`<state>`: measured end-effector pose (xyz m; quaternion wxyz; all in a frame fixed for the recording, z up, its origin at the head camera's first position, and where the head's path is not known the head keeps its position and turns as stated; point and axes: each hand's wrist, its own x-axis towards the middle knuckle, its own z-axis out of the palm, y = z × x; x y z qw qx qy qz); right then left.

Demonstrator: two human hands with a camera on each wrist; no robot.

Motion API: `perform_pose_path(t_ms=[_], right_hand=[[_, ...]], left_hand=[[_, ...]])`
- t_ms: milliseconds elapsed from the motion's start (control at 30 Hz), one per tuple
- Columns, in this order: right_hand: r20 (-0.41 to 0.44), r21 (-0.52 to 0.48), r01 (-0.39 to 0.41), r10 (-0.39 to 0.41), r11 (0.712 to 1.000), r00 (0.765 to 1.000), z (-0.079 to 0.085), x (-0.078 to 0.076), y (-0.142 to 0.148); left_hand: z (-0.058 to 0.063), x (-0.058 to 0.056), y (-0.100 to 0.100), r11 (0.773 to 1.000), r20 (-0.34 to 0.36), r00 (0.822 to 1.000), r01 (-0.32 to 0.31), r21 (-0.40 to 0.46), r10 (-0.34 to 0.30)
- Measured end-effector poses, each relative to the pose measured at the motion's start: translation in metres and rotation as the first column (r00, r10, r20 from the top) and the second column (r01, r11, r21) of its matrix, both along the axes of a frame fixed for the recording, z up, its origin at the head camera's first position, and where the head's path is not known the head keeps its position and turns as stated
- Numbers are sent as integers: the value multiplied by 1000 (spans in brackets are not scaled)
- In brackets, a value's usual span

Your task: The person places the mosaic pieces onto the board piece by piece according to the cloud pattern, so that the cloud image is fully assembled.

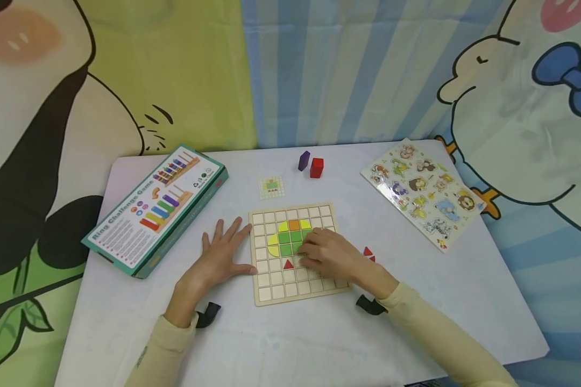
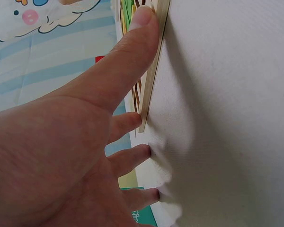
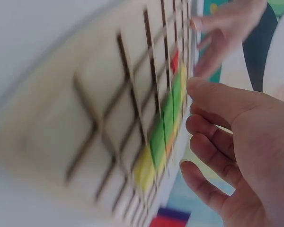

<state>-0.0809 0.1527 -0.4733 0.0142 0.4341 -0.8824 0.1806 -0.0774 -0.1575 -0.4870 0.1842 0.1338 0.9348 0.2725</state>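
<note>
A square wooden grid board lies on the table, with green squares, yellow rounded pieces, an orange square and a red triangle in its cells. My left hand is spread at the board's left side; its thumb rests on the edge and other fingertips touch the tablecloth. Over the board's right half, my right hand has loosely bent fingers close to the surface, beside the green squares. No piece shows between its thumb and fingers. This hand hides several cells.
A small pattern card lies behind the board, near a purple block and red block. Red triangles lie right of the board. A ring game box is at left, an animal sticker board at right.
</note>
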Motion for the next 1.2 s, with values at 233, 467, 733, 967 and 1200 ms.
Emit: perform_pose_path(t_ms=[233,467,733,967,1200], right_hand=[[-48,29,162,-160,986,986,6,-5,72],[-37,74,259,-257,963,966,1,7,124],[-13,107,281,-281,954,959,-9,17,133],[-23,62,285,-284,957,959,-12,16,136],[-1,48,274,-274,961,962,-13,15,136]], left_hand=[[1,0,0,1000,9,1000,3,9,-3],[0,-2,-2,1000,11,1000,4,6,-4],[-3,-1,0,1000,10,1000,10,14,-10],[-3,0,0,1000,12,1000,10,21,-10],[-2,0,-1,1000,9,1000,3,22,-4]])
